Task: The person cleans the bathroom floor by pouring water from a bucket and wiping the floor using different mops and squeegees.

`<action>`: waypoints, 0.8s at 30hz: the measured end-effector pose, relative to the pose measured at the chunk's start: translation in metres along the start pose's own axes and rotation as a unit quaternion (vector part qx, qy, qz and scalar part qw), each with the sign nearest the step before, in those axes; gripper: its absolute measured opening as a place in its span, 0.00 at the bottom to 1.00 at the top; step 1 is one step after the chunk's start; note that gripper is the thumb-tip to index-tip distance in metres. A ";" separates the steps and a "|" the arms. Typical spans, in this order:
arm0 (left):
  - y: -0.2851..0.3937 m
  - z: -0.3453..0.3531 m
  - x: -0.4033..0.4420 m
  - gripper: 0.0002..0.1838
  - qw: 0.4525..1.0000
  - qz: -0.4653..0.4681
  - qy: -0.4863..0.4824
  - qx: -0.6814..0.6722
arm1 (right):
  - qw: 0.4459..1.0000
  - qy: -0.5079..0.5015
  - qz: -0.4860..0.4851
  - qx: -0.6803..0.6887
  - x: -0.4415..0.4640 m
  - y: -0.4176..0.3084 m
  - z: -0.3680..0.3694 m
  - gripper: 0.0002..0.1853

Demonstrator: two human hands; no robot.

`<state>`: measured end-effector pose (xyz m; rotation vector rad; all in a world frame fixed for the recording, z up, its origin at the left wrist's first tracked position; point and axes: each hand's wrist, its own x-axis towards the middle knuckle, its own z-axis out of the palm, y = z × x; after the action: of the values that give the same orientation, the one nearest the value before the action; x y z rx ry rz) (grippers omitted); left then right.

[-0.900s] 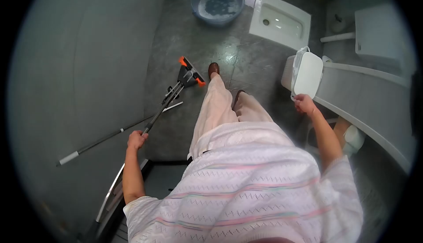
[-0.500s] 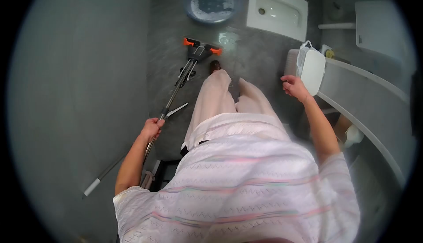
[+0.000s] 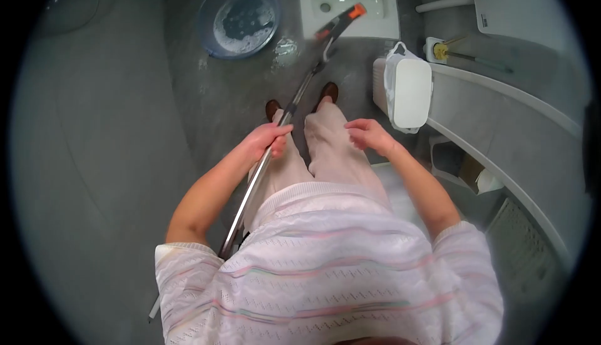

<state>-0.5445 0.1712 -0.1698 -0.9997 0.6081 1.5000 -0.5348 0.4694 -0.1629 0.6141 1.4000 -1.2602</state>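
The mop (image 3: 253, 185) has swung across from the bare floor (image 3: 188, 94) near the basin, so its head (image 3: 338, 24) now lies, as seen from above, over the near edge of the squat pan (image 3: 391, 7), close to its near left corner; whether it touches the ceramic, I cannot tell. That puts the mop's working end at the pan rather than beside the left wall. The left hand (image 3: 269, 141) has its fingers closed around the pole, thumb laid along it, while the right hand (image 3: 369, 137) has come away from the bin (image 3: 413, 94) and hangs in front of the trousers, its fingers loosely bent, partly open and with nothing visible in them. The pole is slim, straight, shiny metal with a dark collar; the head is a dark bar with orange ends, softened by blur. The pan is glossy white with a rounded, sunken bowl and a dark round drain. Left of it sits a round, bluish, translucent-looking basin (image 3: 206, 25) with whitish suds in it. The bin has a smooth, rounded-rectangular white top and a crinkled plastic bag (image 3: 390, 79) around its rim. The grey floor shines wetly between basin and pan.
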 end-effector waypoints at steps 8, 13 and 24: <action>0.135 0.142 0.153 0.18 0.985 0.078 -0.152 0.025 | 0.884 -0.262 0.003 0.386 -0.024 -0.105 -0.003 0.14; 0.179 0.184 0.150 0.28 0.958 0.045 -0.009 0.284 | 0.892 -0.145 -0.071 0.422 0.004 -0.127 -0.012 0.07; 0.106 0.246 -0.001 0.34 0.949 -0.032 -0.049 0.311 | 0.911 0.113 -0.082 0.388 0.111 -0.132 -0.121 0.07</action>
<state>-0.7079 0.3549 -0.0637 -0.4473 0.8959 1.1729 -0.7263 0.5094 -0.2397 1.2298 1.1093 -1.9468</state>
